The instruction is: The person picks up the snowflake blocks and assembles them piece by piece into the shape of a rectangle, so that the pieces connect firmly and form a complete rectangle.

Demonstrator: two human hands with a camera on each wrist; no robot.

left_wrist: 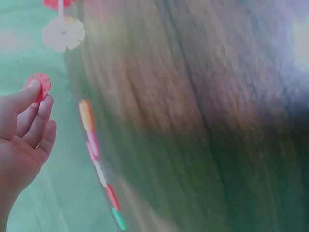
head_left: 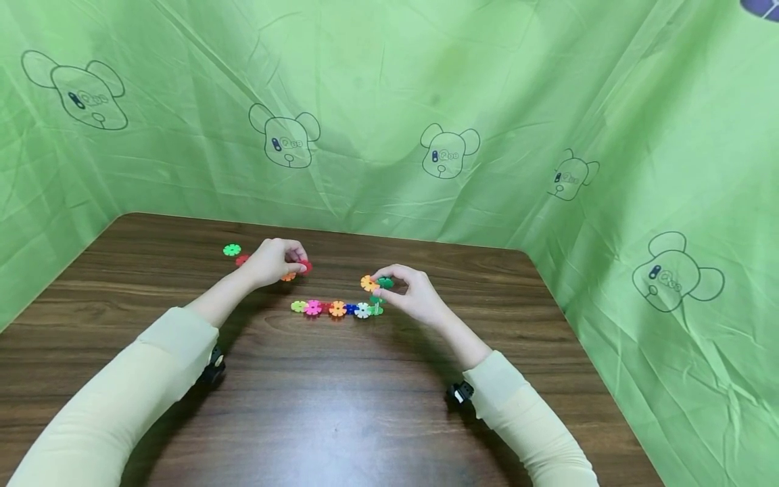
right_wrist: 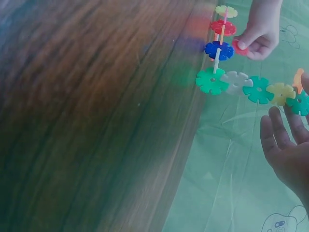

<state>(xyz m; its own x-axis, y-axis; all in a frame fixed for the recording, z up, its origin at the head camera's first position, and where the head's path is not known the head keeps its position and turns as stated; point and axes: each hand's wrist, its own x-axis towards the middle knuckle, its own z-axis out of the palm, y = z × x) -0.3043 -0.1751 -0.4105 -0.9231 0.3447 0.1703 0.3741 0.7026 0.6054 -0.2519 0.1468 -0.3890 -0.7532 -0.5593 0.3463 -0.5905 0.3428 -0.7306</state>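
Between thumb and fingers, my left hand (head_left: 268,262) pinches a red flower-shaped interlocking disc (left_wrist: 44,86), raised off the table. My right hand (head_left: 420,297) grips the end of a bent chain of slotted discs (head_left: 337,309), near a green disc (head_left: 385,282) and an orange disc (head_left: 368,283). The chain's long side runs left, with blue, orange, red, pink and yellow-green pieces. In the right wrist view, a green disc (right_wrist: 211,80) stands at the corner, joined to a white disc (right_wrist: 236,82). My right fingertips partly hide the held end.
Loose discs lie beyond my left hand: a green disc (head_left: 232,249), a partly hidden red disc (head_left: 242,260) and an orange disc (head_left: 289,276). The brown wooden table (head_left: 341,406) meets a green printed cloth (head_left: 365,122) at its back and sides.
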